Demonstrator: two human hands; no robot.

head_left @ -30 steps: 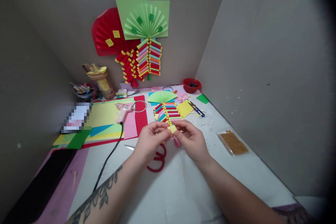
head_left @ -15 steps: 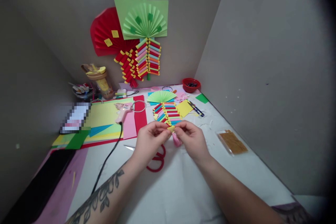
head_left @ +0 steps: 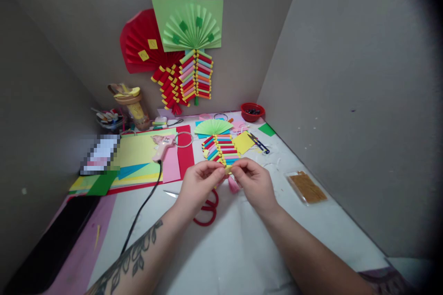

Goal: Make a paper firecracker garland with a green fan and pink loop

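Between my two hands a small yellow paper piece (head_left: 228,170) is pinched at both ends. My left hand (head_left: 204,179) is closed on its left end, thumb against fingertips. On the right end my right hand (head_left: 252,179) makes the same pinch. Just beyond lies a paper firecracker string (head_left: 226,147) of coloured rolls with yellow ends, topped by a light green pleated fan (head_left: 213,126). A pink tassel (head_left: 233,185) shows below the yellow piece, partly hidden by my hands. Red-handled scissors (head_left: 206,214) lie under my left hand, their middle covered.
A pink glue gun (head_left: 164,147) with a black cord rests on coloured paper sheets (head_left: 141,147) at left. Small snips (head_left: 259,144), a red bowl (head_left: 252,111) and a clear packet (head_left: 307,187) lie at right. Finished green (head_left: 192,32) and red (head_left: 138,46) fan decorations hang on the wall.
The yellow paper piece has turned slightly and looks more level and stretched between my fingertips. My hands stay almost in place; the view has shifted slightly.
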